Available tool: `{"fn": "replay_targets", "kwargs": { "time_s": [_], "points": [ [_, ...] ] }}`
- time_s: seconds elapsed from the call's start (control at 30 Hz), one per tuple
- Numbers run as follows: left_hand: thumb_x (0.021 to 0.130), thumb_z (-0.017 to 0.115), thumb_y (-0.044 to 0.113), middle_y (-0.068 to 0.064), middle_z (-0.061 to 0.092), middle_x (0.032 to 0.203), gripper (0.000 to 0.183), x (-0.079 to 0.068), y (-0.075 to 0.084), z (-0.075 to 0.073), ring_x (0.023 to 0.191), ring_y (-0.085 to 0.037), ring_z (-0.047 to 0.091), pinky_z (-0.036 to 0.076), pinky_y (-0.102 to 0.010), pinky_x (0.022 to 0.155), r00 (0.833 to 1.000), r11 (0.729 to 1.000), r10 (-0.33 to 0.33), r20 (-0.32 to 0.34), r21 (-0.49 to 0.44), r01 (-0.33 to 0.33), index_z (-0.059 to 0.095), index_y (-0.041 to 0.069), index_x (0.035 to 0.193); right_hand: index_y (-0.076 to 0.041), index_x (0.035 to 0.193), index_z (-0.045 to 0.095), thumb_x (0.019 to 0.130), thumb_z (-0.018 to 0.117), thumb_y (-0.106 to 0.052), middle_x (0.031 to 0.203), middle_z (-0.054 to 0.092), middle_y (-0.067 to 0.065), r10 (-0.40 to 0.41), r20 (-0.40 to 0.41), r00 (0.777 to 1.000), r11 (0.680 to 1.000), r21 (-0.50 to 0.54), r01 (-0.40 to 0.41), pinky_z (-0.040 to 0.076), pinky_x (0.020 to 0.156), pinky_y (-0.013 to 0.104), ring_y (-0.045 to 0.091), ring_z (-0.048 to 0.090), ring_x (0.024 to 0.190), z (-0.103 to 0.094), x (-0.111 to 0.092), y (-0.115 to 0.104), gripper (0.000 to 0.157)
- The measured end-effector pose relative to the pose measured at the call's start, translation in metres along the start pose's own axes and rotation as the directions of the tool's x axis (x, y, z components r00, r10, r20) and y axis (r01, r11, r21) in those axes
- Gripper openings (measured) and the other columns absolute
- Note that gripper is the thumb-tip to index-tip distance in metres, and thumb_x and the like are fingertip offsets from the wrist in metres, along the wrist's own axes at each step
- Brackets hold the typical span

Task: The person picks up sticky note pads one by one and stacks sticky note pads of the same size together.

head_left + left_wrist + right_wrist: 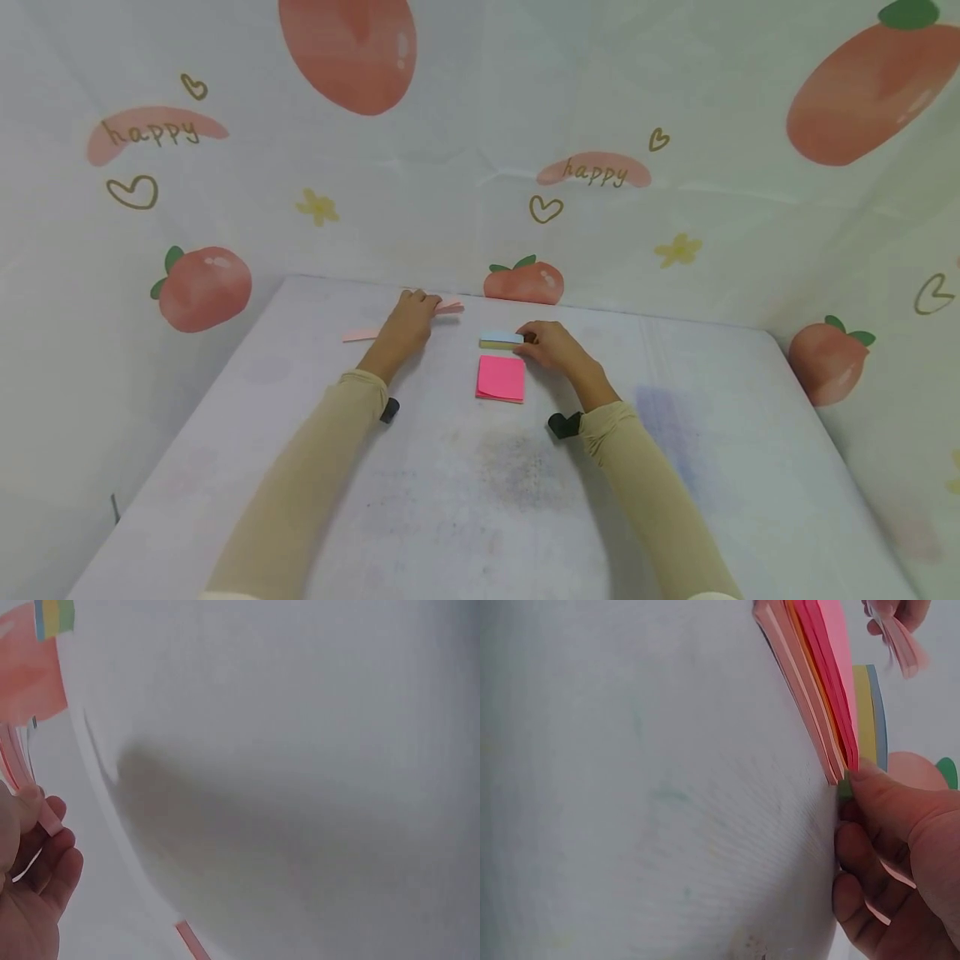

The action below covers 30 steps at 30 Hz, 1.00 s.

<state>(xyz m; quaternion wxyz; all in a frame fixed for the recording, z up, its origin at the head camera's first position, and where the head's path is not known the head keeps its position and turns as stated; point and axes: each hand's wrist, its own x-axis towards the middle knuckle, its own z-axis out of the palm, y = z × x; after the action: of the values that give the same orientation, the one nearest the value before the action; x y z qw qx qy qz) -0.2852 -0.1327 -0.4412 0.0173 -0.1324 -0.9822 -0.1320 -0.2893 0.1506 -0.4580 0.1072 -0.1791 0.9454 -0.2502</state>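
My left hand [408,321] pinches a thin pad of pale pink sticky-note strips [19,757] between thumb and fingers; its leaves fan apart. Closer to me, to the left, a single pink strip [361,335] lies on the table. With its thumb and fingers, my right hand [555,344] grips the right end of a narrow stack of sticky strips [501,340], blue on top with yellow and green below. Just in front of that stack lies a square pad of sticky notes [501,377], bright pink on top, with orange and paler layers showing in the right wrist view.
The white table [465,517] carries faint stains and a bluish smudge [667,433] on the right. Behind it hangs a white cloth [465,167] printed with peaches, hearts and flowers. Dark wrist-camera mounts [564,425] sit under both sleeves.
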Motion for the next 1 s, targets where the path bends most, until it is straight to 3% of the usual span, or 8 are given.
{"fn": "replay_targets", "kwargs": {
  "time_s": [0.2, 0.37, 0.6, 1.0],
  "points": [
    [0.103, 0.054, 0.004, -0.018, 0.059, 0.136, 0.039, -0.004, 0.012, 0.004, 0.125, -0.034, 0.05, 0.049, -0.042, 0.109, 1.0, 0.998, 0.022, -0.016, -0.056, -0.023, 0.055, 0.004, 0.142, -0.003, 0.126, 0.068, 0.096, 0.072, -0.025, 0.11, 0.07, 0.012, -0.029, -0.006, 1.0, 1.0, 0.008, 0.029, 0.051, 0.091, 0.038, 0.022, 0.061, 0.098, 0.001, -0.001, 0.001, 0.037],
    [0.106, 0.049, 0.007, -0.018, 0.06, 0.129, 0.033, -0.005, 0.021, 0.008, 0.117, -0.036, 0.053, 0.051, -0.041, 0.104, 0.994, 0.993, 0.081, -0.068, -0.086, -0.087, 0.057, 0.003, 0.138, -0.002, 0.124, 0.069, 0.095, 0.072, -0.024, 0.108, 0.071, 0.012, -0.054, -0.022, 0.998, 0.999, 0.008, 0.054, 0.052, 0.09, 0.038, 0.022, 0.061, 0.096, 0.001, -0.002, 0.002, 0.037],
    [0.104, 0.053, 0.006, -0.018, 0.063, 0.121, 0.027, -0.006, 0.035, 0.012, 0.111, -0.038, 0.056, 0.051, -0.043, 0.101, 0.982, 0.981, 0.137, -0.131, -0.117, -0.153, 0.062, 0.003, 0.13, -0.003, 0.125, 0.069, 0.095, 0.073, -0.023, 0.107, 0.07, 0.011, -0.056, -0.025, 0.998, 0.998, 0.015, 0.057, 0.052, 0.091, 0.038, 0.022, 0.061, 0.097, 0.001, 0.001, 0.003, 0.036],
    [0.101, 0.06, 0.006, -0.013, 0.064, 0.123, 0.034, -0.005, 0.055, 0.016, 0.111, -0.034, 0.057, 0.053, -0.039, 0.1, 0.981, 0.978, 0.156, -0.118, -0.122, -0.17, 0.063, 0.008, 0.134, -0.004, 0.124, 0.069, 0.096, 0.072, -0.024, 0.106, 0.071, 0.01, -0.033, -0.008, 0.999, 0.999, 0.035, 0.034, 0.051, 0.087, 0.034, 0.021, 0.061, 0.094, -0.002, -0.001, 0.001, 0.035]
  ]
}}
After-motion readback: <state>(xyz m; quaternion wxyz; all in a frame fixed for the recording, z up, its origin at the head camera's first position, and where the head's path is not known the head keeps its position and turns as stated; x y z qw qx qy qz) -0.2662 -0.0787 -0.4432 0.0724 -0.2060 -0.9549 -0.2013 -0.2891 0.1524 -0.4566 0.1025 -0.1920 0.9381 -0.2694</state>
